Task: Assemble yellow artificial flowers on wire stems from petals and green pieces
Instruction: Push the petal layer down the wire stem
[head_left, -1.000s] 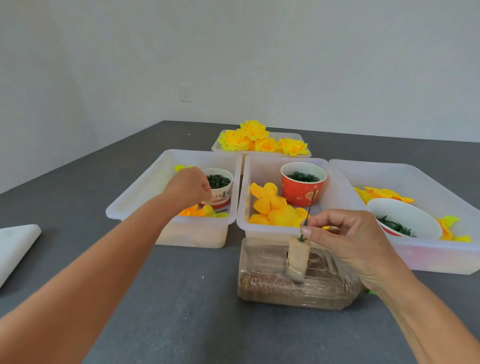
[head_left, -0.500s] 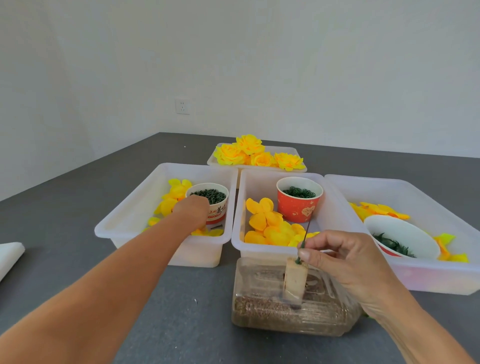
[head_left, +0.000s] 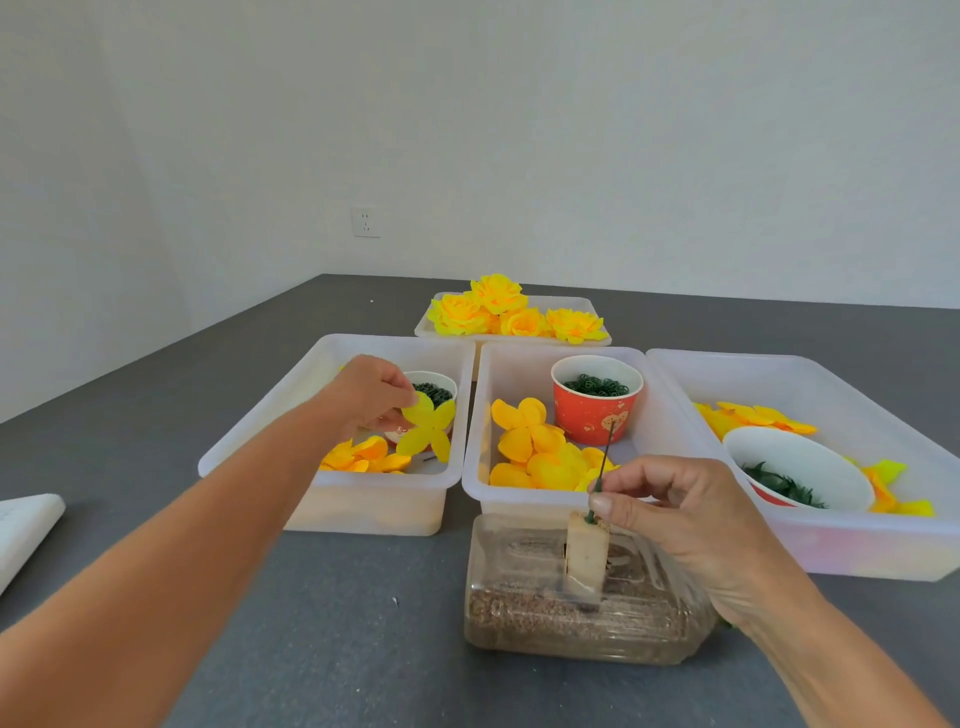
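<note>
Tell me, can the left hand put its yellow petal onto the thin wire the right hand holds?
Probably yes. The left hand pinches the yellow four-lobed fabric petal above its bin, and the thin green wire stem stands with its tip bare above the right hand. Nothing blocks the space between them.

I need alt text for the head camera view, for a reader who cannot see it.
A person's left hand lifts a pale yellow four-lobed fabric petal piece from the left translucent plastic bin, while the right hand pinches a thin dark green wire stem standing in a small wooden block. Finished yellow artificial flowers lie in a tray behind.
</note>
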